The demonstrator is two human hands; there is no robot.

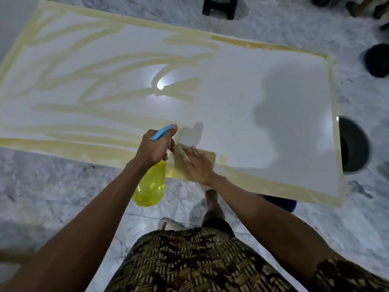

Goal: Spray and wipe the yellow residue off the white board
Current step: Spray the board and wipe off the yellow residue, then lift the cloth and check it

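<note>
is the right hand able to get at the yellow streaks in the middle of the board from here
Probably yes: the right hand lies flat on the cloth at the white board's near edge, and nothing stands between it and the yellow streaks.

Marble-look floor [63, 197] carries a big white board [242, 98] lying flat, yellow residue [84, 148] streaked over its left half. A dark round bowl [353, 146] sits right beside the board's right edge.

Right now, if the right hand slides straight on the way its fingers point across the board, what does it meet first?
The right hand, flat on the cloth, points up-left toward the left hand gripping the spray bottle. It would likely meet that hand or the bottle's neck first, though their height above the white board is unclear.
</note>
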